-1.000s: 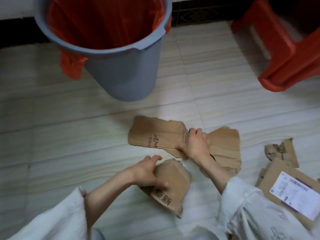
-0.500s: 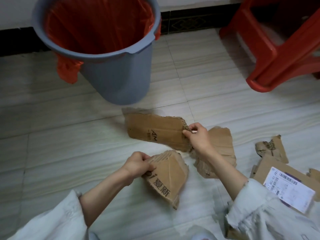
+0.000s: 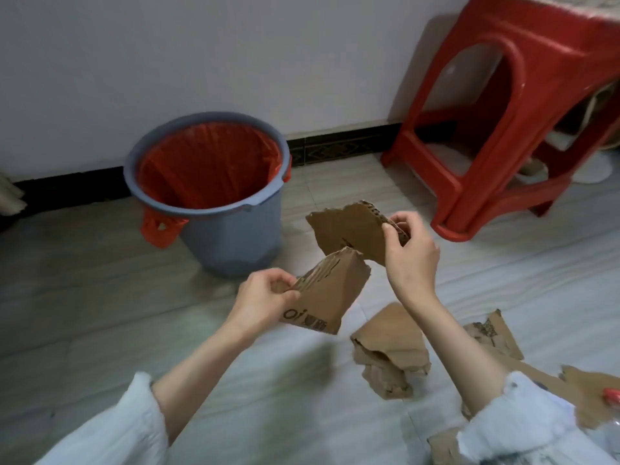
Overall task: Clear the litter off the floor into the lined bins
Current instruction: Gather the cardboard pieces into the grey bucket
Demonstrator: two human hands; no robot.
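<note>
My left hand (image 3: 265,298) grips a torn brown cardboard piece with black print (image 3: 330,297), held above the floor. My right hand (image 3: 411,253) pinches the edge of a second, wider cardboard piece (image 3: 352,231), also lifted clear of the floor. A grey bin with a red liner (image 3: 214,193) stands by the wall, just left of and beyond both pieces. More torn cardboard (image 3: 391,347) lies on the floor under my right forearm, with further scraps (image 3: 496,333) to the right.
A red plastic stool (image 3: 523,112) stands at the right against the white wall. Pale tiled floor (image 3: 84,313) spreads to the left of my arms. Cardboard bits with a red-capped item (image 3: 614,396) sit at the right edge.
Both hands have lifted their cardboard pieces off the floor and raised them toward the bin. The view has tilted up, showing the wall and the whole stool.
</note>
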